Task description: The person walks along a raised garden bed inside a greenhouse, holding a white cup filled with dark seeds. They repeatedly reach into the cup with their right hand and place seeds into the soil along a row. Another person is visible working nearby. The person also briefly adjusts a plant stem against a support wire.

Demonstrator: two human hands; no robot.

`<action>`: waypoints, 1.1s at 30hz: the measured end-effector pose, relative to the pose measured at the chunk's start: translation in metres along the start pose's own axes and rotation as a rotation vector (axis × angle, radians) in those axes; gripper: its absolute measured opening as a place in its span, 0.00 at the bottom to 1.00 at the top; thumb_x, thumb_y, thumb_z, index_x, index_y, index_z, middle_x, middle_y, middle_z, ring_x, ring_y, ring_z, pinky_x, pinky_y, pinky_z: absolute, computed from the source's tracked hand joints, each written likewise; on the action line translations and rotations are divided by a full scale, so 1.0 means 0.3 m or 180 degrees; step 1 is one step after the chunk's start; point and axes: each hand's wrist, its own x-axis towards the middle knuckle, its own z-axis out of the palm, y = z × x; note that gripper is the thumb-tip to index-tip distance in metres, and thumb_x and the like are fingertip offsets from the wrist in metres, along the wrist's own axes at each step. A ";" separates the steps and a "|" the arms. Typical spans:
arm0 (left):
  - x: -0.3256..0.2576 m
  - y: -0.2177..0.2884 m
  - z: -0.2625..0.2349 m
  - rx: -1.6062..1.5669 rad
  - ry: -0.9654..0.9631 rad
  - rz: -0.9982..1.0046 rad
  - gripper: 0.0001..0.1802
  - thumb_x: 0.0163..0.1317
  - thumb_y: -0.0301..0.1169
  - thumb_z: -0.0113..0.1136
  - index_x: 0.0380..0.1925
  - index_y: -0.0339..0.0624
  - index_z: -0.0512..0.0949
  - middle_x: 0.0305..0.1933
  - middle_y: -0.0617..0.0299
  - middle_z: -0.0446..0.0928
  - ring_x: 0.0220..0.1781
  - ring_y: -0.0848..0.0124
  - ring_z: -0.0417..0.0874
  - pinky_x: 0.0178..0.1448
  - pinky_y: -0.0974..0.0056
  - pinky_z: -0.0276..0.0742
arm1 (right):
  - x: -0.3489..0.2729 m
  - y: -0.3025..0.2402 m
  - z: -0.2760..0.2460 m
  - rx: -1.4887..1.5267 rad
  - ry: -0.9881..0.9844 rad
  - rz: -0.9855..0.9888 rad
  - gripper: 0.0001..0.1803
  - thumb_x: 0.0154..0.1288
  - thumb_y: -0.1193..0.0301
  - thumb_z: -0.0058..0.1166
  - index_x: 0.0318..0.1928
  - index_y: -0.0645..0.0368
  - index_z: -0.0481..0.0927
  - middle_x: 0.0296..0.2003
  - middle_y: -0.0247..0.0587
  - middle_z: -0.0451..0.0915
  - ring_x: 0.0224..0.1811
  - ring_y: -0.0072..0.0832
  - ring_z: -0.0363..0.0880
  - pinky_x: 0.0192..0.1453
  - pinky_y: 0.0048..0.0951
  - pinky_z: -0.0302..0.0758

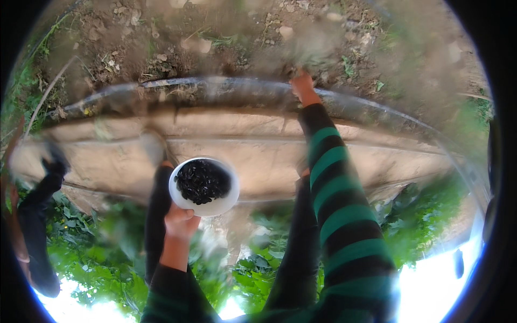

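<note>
A white bowl (pixel 231 201), part-filled with black, elongated seeds (pixel 199 180), is in my left hand (pixel 181 220). The thumb lies over the near rim and the other fingers go under the bowl. My right hand (pixel 304 87) is stretched far forward, down at the brown soil (pixel 242 56), just at the dark irrigation hose (pixel 226 82). Its fingers look curled together, but the tips are blurred against the ground. Whatever they may hold is too small to make out.
A tan concrete ledge (pixel 242 161) runs across beneath me, with my shoe (pixel 153 148) on it. Green leafy plants (pixel 102 264) grow on the near side. Another person's dark-trousered leg (pixel 37 237) stands at the far left. Stones and small weeds (pixel 347 67) dot the soil.
</note>
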 end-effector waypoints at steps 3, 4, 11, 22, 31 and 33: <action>0.006 0.001 -0.015 -0.0144 -0.0061 -0.0054 0.45 0.38 0.23 0.66 0.62 0.34 0.61 0.61 0.53 0.68 0.64 0.57 0.67 0.68 0.55 0.60 | 0.044 -0.015 0.003 -0.0141 -0.0427 0.0113 0.24 0.64 0.62 0.46 0.58 0.59 0.68 0.45 0.58 0.76 0.46 0.49 0.74 0.50 0.43 0.70; 0.016 -0.006 -0.026 -0.0197 -0.0091 -0.0057 0.44 0.39 0.23 0.65 0.62 0.33 0.61 0.61 0.53 0.68 0.64 0.57 0.67 0.68 0.55 0.60 | 0.052 -0.025 -0.007 -0.0325 -0.0588 0.0092 0.25 0.63 0.61 0.46 0.57 0.62 0.68 0.49 0.61 0.76 0.52 0.52 0.75 0.57 0.44 0.71; 0.022 -0.004 -0.033 -0.0145 0.0045 -0.0098 0.44 0.39 0.23 0.65 0.62 0.33 0.60 0.61 0.53 0.68 0.64 0.58 0.67 0.68 0.56 0.60 | 0.009 -0.075 -0.027 -0.3383 -0.1223 -0.1414 0.26 0.61 0.65 0.48 0.61 0.54 0.70 0.51 0.52 0.77 0.54 0.47 0.76 0.59 0.39 0.72; 0.034 -0.012 0.001 -0.0071 0.0008 -0.0057 0.45 0.37 0.24 0.64 0.62 0.33 0.60 0.60 0.52 0.69 0.63 0.58 0.69 0.68 0.56 0.62 | -0.035 -0.051 0.022 0.0478 -0.0129 0.0499 0.12 0.61 0.68 0.49 0.43 0.57 0.79 0.38 0.48 0.81 0.40 0.40 0.79 0.44 0.37 0.76; 0.023 0.017 -0.010 -0.0172 -0.0076 0.0054 0.44 0.35 0.23 0.56 0.62 0.35 0.61 0.60 0.53 0.69 0.63 0.58 0.68 0.68 0.56 0.60 | -0.275 -0.407 0.128 0.2106 -0.0556 -0.1228 0.08 0.64 0.76 0.43 0.38 0.66 0.76 0.27 0.44 0.78 0.24 0.29 0.76 0.25 0.28 0.75; 0.017 0.026 -0.016 -0.0242 -0.0054 0.0093 0.44 0.35 0.23 0.56 0.61 0.35 0.62 0.60 0.53 0.69 0.64 0.59 0.68 0.68 0.56 0.60 | -0.275 -0.465 0.144 0.2977 -0.0872 -0.0644 0.10 0.65 0.78 0.40 0.40 0.68 0.75 0.27 0.45 0.77 0.24 0.30 0.76 0.24 0.29 0.75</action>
